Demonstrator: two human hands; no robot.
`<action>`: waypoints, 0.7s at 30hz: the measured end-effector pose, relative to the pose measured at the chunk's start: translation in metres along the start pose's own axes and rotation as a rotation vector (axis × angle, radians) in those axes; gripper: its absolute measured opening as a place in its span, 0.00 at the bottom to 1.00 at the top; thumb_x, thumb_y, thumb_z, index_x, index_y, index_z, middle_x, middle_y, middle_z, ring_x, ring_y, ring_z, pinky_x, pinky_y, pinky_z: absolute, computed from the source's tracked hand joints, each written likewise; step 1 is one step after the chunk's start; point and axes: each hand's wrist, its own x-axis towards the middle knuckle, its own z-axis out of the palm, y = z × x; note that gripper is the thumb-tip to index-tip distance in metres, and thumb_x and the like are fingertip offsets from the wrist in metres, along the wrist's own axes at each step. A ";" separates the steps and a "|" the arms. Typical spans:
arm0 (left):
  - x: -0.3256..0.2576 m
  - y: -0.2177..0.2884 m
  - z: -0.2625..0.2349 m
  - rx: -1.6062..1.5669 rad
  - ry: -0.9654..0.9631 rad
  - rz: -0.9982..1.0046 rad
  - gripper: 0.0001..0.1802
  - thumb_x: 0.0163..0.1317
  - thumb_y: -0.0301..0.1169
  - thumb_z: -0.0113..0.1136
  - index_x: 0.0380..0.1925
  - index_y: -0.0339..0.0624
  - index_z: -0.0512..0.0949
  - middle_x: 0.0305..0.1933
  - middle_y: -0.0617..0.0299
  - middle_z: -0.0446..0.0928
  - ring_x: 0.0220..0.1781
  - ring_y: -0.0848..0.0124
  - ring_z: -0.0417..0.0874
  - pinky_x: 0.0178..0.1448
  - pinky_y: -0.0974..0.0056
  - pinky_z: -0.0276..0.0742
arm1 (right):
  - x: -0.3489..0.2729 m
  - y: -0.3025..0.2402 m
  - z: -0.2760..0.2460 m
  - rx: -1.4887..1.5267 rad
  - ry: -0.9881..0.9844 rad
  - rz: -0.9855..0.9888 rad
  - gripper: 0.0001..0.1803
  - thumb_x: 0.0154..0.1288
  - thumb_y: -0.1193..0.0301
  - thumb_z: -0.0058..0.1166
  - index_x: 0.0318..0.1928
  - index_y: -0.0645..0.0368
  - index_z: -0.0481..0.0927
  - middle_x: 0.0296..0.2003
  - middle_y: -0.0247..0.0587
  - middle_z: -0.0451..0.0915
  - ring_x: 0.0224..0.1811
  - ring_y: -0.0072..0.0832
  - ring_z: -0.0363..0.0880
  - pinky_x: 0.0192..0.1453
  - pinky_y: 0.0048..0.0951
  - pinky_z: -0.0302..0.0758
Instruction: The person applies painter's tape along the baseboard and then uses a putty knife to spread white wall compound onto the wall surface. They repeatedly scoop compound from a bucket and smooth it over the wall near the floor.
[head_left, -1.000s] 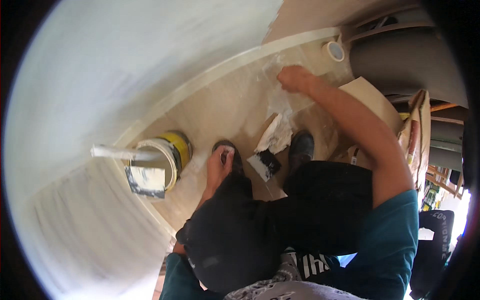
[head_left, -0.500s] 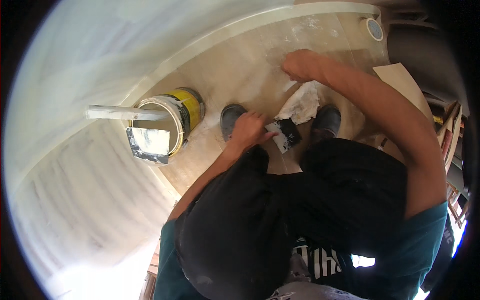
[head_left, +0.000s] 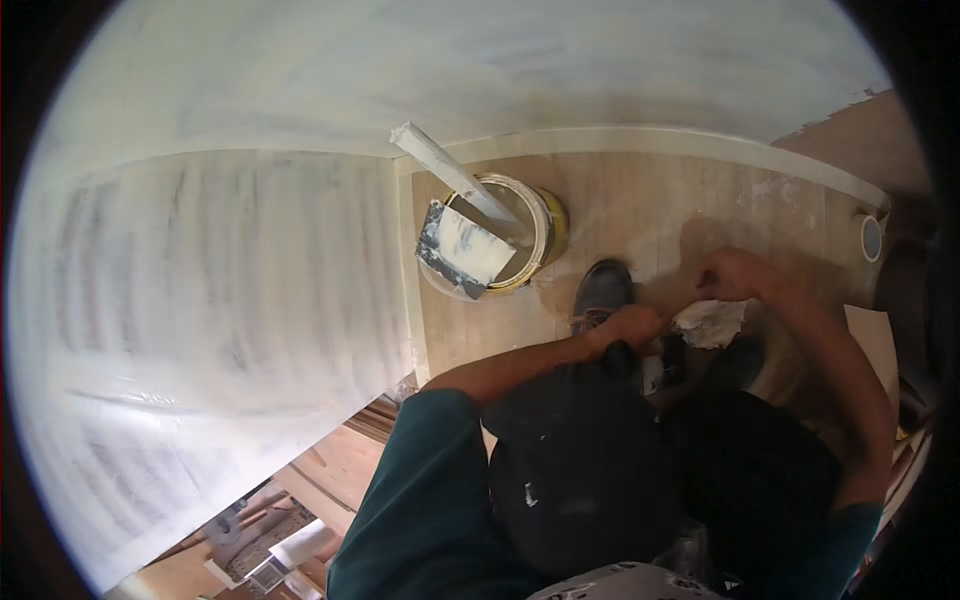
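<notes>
My left hand (head_left: 634, 323) is curled in front of my knee, beside my left shoe (head_left: 604, 287). A black spreader with white filler smears (head_left: 654, 371) shows just below its thumb side; the grip is mostly hidden. Across from it, my right hand (head_left: 730, 273) is closed low over the floor, and its fingertips are turned away from view. A crumpled off-white rag (head_left: 710, 324) lies between the two hands, right below the right one. I cannot tell whether either hand touches the rag.
A yellow-and-black bucket (head_left: 556, 238) stands left of my shoe, with a whitened stick (head_left: 455, 180) leaning in it and a smeared plate (head_left: 472, 246) across its rim. Smeared white walls (head_left: 230, 270) meet behind it. A tape roll (head_left: 871, 238) lies far right.
My view has turned and shifted left, so bucket, hands and rag appear farther right. My right hand has come closer to the left one and the rag.
</notes>
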 end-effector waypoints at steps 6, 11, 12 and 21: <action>0.035 0.007 0.043 0.412 -0.065 0.240 0.13 0.59 0.33 0.65 0.41 0.37 0.83 0.43 0.49 0.84 0.48 0.53 0.87 0.47 0.50 0.84 | 0.027 0.002 0.005 -0.479 0.104 0.048 0.10 0.56 0.64 0.64 0.37 0.54 0.87 0.37 0.48 0.86 0.43 0.49 0.86 0.50 0.48 0.81; 0.030 0.004 0.046 0.288 -0.157 0.128 0.19 0.60 0.30 0.62 0.52 0.40 0.80 0.55 0.49 0.80 0.59 0.55 0.82 0.57 0.53 0.81 | 0.011 0.013 -0.020 -0.335 0.290 0.107 0.08 0.59 0.66 0.61 0.36 0.55 0.86 0.36 0.49 0.86 0.42 0.50 0.85 0.50 0.52 0.80; 0.026 0.005 0.043 0.314 -0.065 0.186 0.21 0.60 0.30 0.62 0.55 0.42 0.79 0.58 0.48 0.78 0.61 0.55 0.81 0.59 0.52 0.81 | 0.007 0.017 -0.016 -0.347 0.309 0.097 0.08 0.59 0.66 0.61 0.36 0.55 0.86 0.36 0.50 0.86 0.43 0.50 0.85 0.50 0.52 0.80; 0.037 0.007 0.065 0.332 -0.131 0.472 0.16 0.62 0.36 0.62 0.49 0.47 0.81 0.62 0.50 0.71 0.65 0.53 0.75 0.57 0.51 0.79 | -0.005 0.016 0.002 -0.297 0.164 0.039 0.08 0.58 0.69 0.62 0.37 0.60 0.85 0.37 0.55 0.85 0.43 0.55 0.83 0.49 0.51 0.79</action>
